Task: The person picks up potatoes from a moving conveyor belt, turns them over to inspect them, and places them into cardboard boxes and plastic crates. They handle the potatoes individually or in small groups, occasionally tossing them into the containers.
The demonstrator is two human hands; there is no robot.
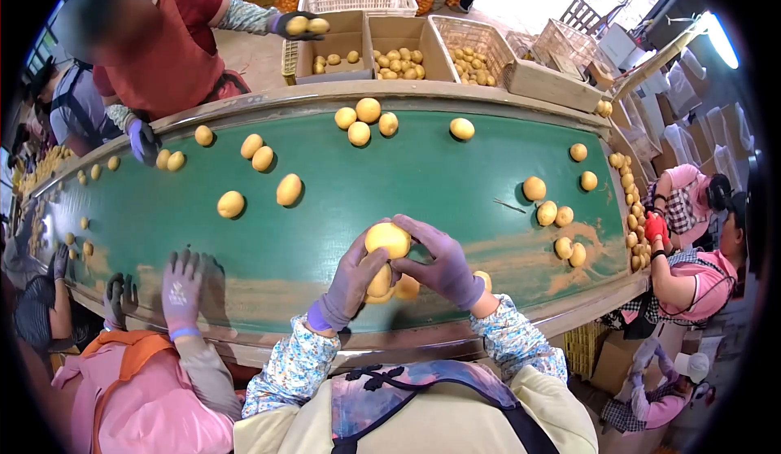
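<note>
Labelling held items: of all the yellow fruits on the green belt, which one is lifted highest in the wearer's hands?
The fruit pinched between the left hand and right hand, topmost in the grasp; another sits under it, and the rest lie loose on the belt.

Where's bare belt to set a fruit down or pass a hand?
Bare patch on the green conveyor belt: centre, between the four-fruit cluster of round yellow fruits and the purple-gloved left hand and right hand, both holding yellow fruit. Crowded: right edge pile and far-left end.

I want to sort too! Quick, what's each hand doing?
Left hand: closed on a round yellow fruit.
Right hand: closed on another round yellow fruit, held above the first.
</note>
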